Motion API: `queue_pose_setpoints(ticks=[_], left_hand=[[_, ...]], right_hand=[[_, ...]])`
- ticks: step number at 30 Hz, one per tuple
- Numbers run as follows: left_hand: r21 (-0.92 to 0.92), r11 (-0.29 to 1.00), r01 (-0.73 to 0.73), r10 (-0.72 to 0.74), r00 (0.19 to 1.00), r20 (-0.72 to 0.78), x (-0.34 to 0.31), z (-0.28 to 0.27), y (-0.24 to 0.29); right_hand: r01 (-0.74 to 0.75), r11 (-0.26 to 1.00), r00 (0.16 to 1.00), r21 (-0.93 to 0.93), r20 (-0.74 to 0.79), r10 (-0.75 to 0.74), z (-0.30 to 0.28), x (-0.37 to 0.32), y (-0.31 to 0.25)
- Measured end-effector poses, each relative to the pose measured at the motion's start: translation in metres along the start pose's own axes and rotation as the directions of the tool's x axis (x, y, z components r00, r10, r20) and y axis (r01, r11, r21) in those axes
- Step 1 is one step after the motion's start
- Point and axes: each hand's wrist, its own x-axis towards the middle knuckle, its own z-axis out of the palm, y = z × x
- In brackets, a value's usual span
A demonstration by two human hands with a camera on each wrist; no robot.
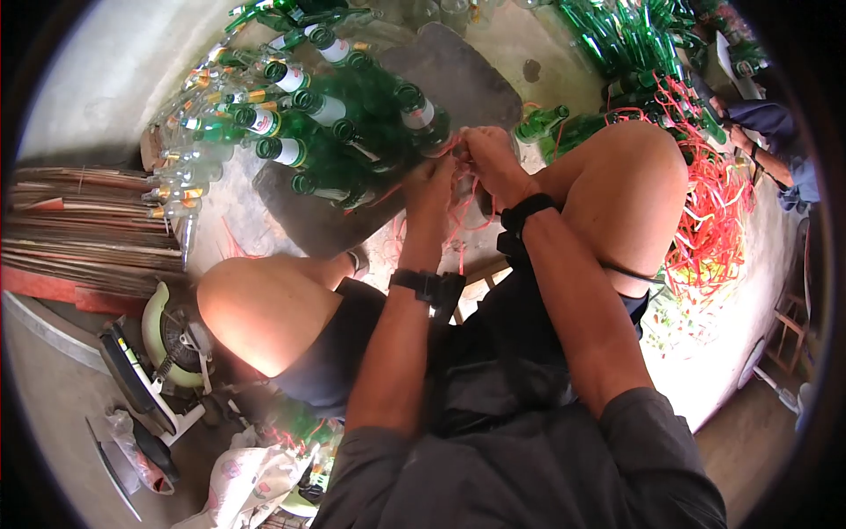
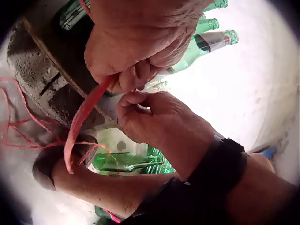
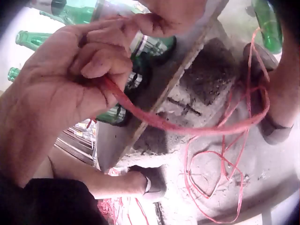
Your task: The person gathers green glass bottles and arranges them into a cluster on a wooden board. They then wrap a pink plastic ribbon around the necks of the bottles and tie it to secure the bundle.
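A cluster of green glass bottles stands upright on a dark slab, close beyond both hands. Red plastic twine runs at the cluster's near side. My left hand has its fingers curled round the red twine, and a loose tail loops down from it. Right beside it, my right hand pinches the twine between thumb and forefinger, the two hands' fingertips close together. In the left wrist view the left hand covers part of the bottles, and the right hand is below it. The twine between the fingertips is mostly hidden.
The dark slab rests on rough blocks. Clear bottles line the left wall, near stacked flat strips. A tangle of red twine lies at right, below more green bottles. Another person's arm reaches in there.
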Motion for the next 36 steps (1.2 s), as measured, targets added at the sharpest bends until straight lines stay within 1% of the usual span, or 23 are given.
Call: queue_pose_setpoints(ticks=[1,2,4,5,7,8,9,10,12,13,14,15,16,18,19,20,22,24,26,30,32,34,36], left_hand=[[-0.012,1.000,0.004,-0.003,0.997,0.082,-0.002,-0.001,0.001],[-0.019,1.000,0.000,0.002,0.996,0.087,-0.003,0.000,0.002],[0.145,0.989,-0.034,0.016,0.992,0.121,-0.006,0.004,0.006],[0.139,0.990,-0.038,0.021,0.992,0.122,-0.008,0.006,0.006],[0.301,0.934,-0.191,0.120,0.963,0.239,-0.009,0.006,0.004],[0.302,0.931,-0.205,0.140,0.964,0.226,-0.008,0.004,0.004],[0.586,0.706,-0.398,0.258,0.915,0.311,-0.008,0.003,0.000],[0.772,0.363,-0.522,0.321,0.848,0.423,-0.011,0.001,-0.002],[0.745,0.393,-0.538,0.371,0.835,0.407,-0.039,0.007,0.014],[0.705,0.373,-0.604,0.410,0.789,0.458,-0.050,0.009,0.021],[0.660,0.350,-0.664,0.447,0.738,0.506,-0.061,0.011,0.028],[0.651,0.232,-0.723,0.597,0.634,0.492,-0.077,0.013,0.038],[0.656,0.226,-0.720,0.605,0.631,0.485,-0.086,0.013,0.048],[0.562,0.355,-0.747,0.629,0.636,0.447,-0.102,0.009,0.070],[0.600,0.367,-0.711,0.680,0.645,0.348,-0.112,0.009,0.083],[0.604,0.360,-0.711,0.690,0.638,0.340,-0.118,0.006,0.097],[0.651,0.319,-0.689,0.793,0.570,0.215,-0.124,0.000,0.116],[0.640,0.291,-0.711,0.834,0.516,0.195,-0.115,-0.005,0.120],[0.661,0.258,-0.705,0.877,0.458,0.146,-0.108,-0.004,0.121],[0.674,0.301,-0.674,0.859,0.499,0.115,-0.089,-0.007,0.112],[0.689,0.317,-0.652,0.849,0.518,0.100,-0.083,-0.008,0.111],[0.651,0.437,-0.620,0.787,0.614,0.057,-0.080,-0.008,0.111],[0.672,0.417,-0.612,0.807,0.589,0.036,-0.071,-0.010,0.108]], right_hand=[[-0.043,0.998,0.994,-0.052,-0.106,0.037,0.001,-0.004,-0.010],[-0.036,0.998,0.994,-0.059,-0.107,0.029,0.003,-0.007,-0.021],[0.184,0.972,0.904,-0.146,-0.364,-0.226,0.007,-0.013,-0.046],[0.188,0.970,0.904,-0.151,-0.360,-0.231,0.004,-0.020,-0.061],[0.269,0.962,0.938,0.053,-0.241,-0.249,0.004,-0.039,-0.107],[0.282,0.959,0.941,0.000,-0.193,-0.277,0.006,-0.046,-0.129],[0.295,0.954,0.943,-0.051,-0.145,-0.299,0.008,-0.054,-0.148],[0.298,0.954,0.945,-0.044,-0.125,-0.301,0.013,-0.063,-0.164],[0.416,0.882,0.905,-0.222,0.008,-0.425,0.022,-0.078,-0.190],[0.425,0.879,0.902,-0.218,0.023,-0.431,0.027,-0.082,-0.200],[0.519,0.788,0.854,-0.332,0.154,-0.497,0.032,-0.085,-0.208],[0.608,0.672,0.793,-0.423,0.288,-0.536,0.036,-0.086,-0.211],[0.616,0.669,0.787,-0.417,0.300,-0.539,0.040,-0.082,-0.213],[0.803,0.464,0.595,-0.373,0.480,-0.644,0.048,-0.071,-0.214],[0.810,0.460,0.586,-0.363,0.490,-0.645,0.053,-0.071,-0.218],[0.822,0.400,0.569,-0.406,0.536,-0.624,0.059,-0.071,-0.225],[0.836,0.330,0.544,-0.438,0.585,-0.601,0.072,-0.071,-0.239],[0.872,0.198,0.475,-0.448,0.676,-0.563,0.089,-0.067,-0.253],[0.890,0.162,0.442,-0.426,0.719,-0.536,0.105,-0.060,-0.263],[0.928,0.059,0.347,-0.369,0.793,-0.500,0.135,-0.037,-0.266],[0.921,0.029,0.357,-0.390,0.808,-0.469,0.152,-0.022,-0.260],[0.913,0.002,0.367,-0.408,0.821,-0.437,0.165,-0.011,-0.253],[0.906,-0.106,0.330,-0.411,0.839,-0.433,0.175,-0.003,-0.248]])
